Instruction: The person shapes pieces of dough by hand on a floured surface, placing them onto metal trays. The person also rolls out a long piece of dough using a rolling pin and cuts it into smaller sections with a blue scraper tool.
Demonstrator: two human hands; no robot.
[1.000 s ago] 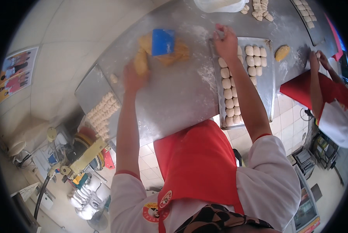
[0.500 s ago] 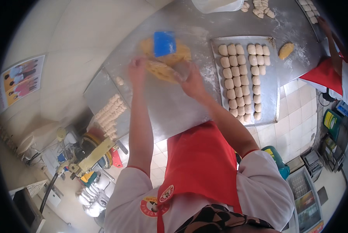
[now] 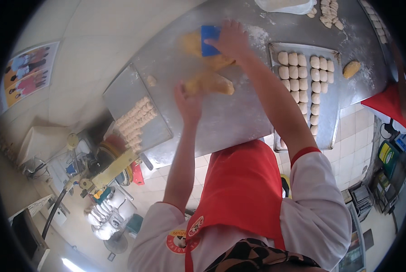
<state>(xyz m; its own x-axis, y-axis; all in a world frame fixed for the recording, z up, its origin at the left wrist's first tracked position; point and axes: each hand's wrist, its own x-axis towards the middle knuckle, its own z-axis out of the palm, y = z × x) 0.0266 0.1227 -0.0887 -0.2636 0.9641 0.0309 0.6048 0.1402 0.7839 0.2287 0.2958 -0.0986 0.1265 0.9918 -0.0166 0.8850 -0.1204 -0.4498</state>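
A long piece of yellow dough lies on the steel table. My left hand rests at its near left end, fingers spread against the dough. Farther back lies a bigger mass of yellow dough. My right hand is on a blue dough scraper standing in that mass and grips its right side.
A metal tray with rows of small dough balls lies to the right, and a second tray with dough balls to the left. A loose dough lump sits at the far right near a person in red. A yellow machine stands below the table's left end.
My right hand has gone from the right-hand tray to the dough and now reaches the blue scraper. My left hand has stayed on the long dough piece.
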